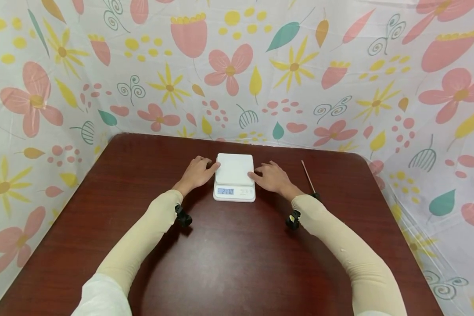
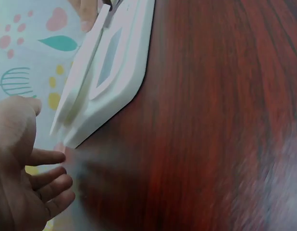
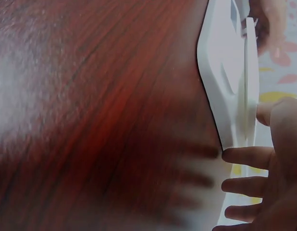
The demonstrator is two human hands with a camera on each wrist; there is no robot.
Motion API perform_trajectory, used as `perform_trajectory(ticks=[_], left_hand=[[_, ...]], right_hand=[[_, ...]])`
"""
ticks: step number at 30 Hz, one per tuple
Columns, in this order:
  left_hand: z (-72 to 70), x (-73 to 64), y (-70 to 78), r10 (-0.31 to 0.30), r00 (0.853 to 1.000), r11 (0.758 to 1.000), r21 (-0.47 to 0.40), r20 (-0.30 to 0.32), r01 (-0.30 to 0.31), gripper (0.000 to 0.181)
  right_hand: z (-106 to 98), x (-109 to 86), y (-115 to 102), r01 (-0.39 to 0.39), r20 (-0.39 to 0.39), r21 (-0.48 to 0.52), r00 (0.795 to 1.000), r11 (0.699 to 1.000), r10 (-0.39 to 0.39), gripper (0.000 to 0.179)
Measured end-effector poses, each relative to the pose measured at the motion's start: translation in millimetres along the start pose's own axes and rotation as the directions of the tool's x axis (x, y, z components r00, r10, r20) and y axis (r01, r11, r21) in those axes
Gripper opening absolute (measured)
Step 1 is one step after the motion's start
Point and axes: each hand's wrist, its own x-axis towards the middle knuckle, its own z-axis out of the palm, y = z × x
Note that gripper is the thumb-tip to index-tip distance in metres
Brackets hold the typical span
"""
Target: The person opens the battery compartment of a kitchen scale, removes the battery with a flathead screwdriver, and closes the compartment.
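A white digital kitchen scale [image 1: 235, 169] lies on the table, its lit display [image 1: 225, 192] reading about 217.8. My left hand [image 1: 197, 172] is at the scale's left side, thumb tip at the edge of the square platform and the other fingers loosely bent. On the other side my right hand [image 1: 274, 177] has its thumb over the platform's right edge. In the right wrist view, the fingers [image 3: 247, 157] of that hand stretch out straight and apart, the index fingertip right at the scale's base [image 3: 220, 91].
A screwdriver [image 1: 308, 175] with a thin shaft lies right of my right hand, its dark handle partly behind my sleeve. The dark red wooden table [image 1: 237, 259] meets a floral-print curtain [image 1: 229, 101] at the back and sides.
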Motion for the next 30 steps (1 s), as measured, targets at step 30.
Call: perform_trajectory(ticks=[30], left_hand=[[17.6, 0.9, 19.3, -0.161, 0.987, 0.945, -0.287, 0.01, 0.157, 0.047]], right_hand=[[12.8, -2.0, -4.1, -0.035, 0.003, 0.137, 0.999, 0.99, 0.035, 0.058]])
